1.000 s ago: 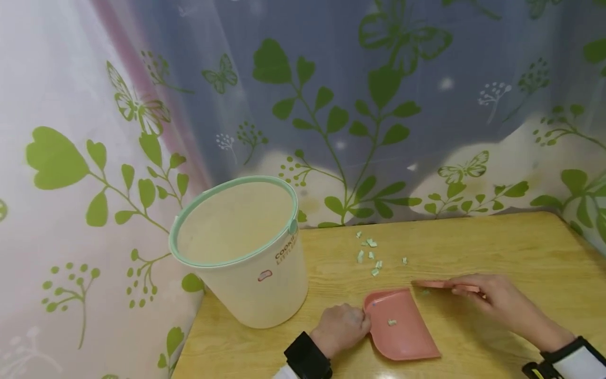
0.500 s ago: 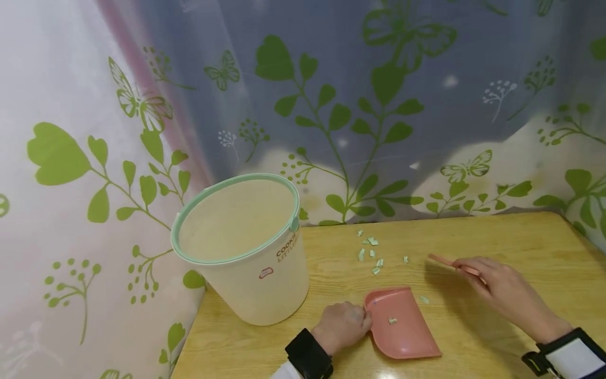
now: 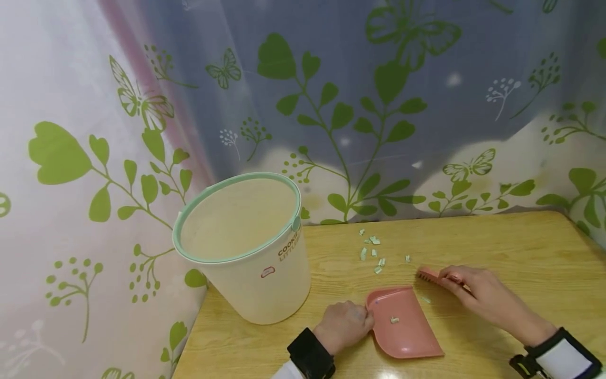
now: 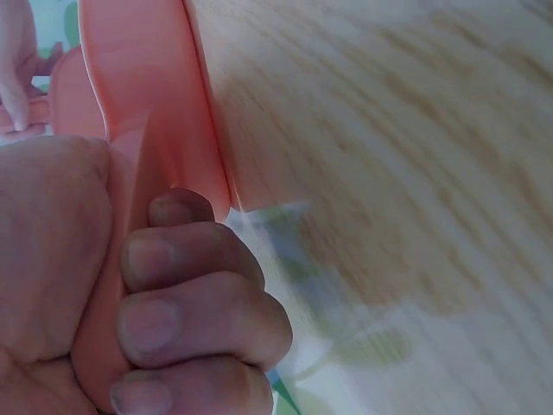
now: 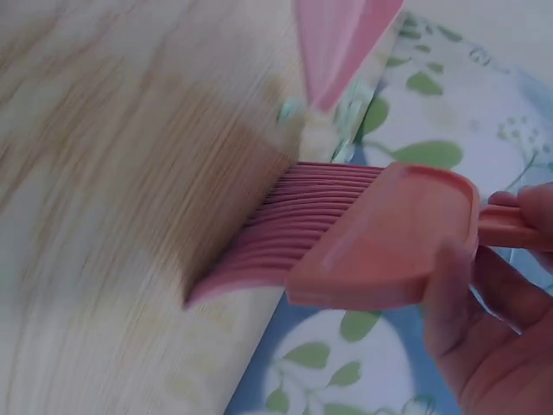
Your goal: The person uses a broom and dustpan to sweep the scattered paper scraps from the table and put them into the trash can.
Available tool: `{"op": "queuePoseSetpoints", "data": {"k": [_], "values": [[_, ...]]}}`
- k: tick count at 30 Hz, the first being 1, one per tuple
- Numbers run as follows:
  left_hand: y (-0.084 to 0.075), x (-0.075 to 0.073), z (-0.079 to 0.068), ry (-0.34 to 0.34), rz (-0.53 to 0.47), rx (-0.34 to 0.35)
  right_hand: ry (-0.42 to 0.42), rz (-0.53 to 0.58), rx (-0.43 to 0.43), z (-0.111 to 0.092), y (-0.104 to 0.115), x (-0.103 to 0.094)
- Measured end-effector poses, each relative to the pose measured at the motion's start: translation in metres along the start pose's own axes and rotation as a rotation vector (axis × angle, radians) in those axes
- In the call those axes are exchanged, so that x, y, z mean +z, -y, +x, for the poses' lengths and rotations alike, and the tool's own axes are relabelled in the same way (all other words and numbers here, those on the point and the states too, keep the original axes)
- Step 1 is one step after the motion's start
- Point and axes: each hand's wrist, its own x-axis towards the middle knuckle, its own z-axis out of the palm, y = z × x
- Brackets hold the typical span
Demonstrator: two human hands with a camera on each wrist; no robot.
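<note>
My left hand (image 3: 342, 326) grips the handle of a pink dustpan (image 3: 404, 337) that lies on the wooden table. In the left wrist view its fingers curl round that handle (image 4: 130, 225). One pale green scrap (image 3: 394, 320) lies inside the pan. With my right hand (image 3: 487, 297) I hold a small pink brush (image 3: 428, 275) to the right of the pan. The right wrist view shows the brush's bristles (image 5: 294, 229) bent against the tabletop. A single scrap (image 3: 426, 299) lies between brush and pan, and several more scraps (image 3: 375, 240) are scattered farther back.
A tall cream bucket (image 3: 265, 295) with a mint green rim stands left of the dustpan, behind my left hand. Beyond the table (image 3: 511, 237) hangs a curtain (image 3: 322, 105) printed with leaves and butterflies; it also covers the left side.
My right hand lifted the brush away from beside the dustpan, then lowered it farther back with its bristles turned toward the table. The left hand and dustpan have stayed put.
</note>
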Motion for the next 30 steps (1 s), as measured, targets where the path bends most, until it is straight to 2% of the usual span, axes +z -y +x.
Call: {"op": "queuePoseSetpoints", "data": {"k": [11, 17, 24, 26, 28, 30], "values": [[-0.002, -0.001, -0.001, 0.027, -0.013, -0.015, 0.012, 0.173, 0.003, 0.006, 0.039, 0.014], [-0.001, -0.002, 0.0, 0.027, -0.002, -0.015, -0.034, 0.198, 0.01, 0.008, 0.055, 0.021], [0.0, -0.006, -0.001, 0.03, 0.039, -0.017, -0.094, 0.222, -0.062, 0.014, 0.069, 0.026], [-0.001, -0.007, -0.001, 0.039, 0.038, -0.021, -0.091, 0.265, -0.037, 0.015, 0.072, 0.023], [-0.001, -0.008, -0.001, 0.048, 0.036, -0.021, -0.076, 0.344, 0.029, 0.017, 0.073, 0.018], [0.0, -0.009, -0.001, 0.045, 0.039, -0.022, -0.084, 0.376, 0.079, 0.022, 0.068, 0.01]]}}
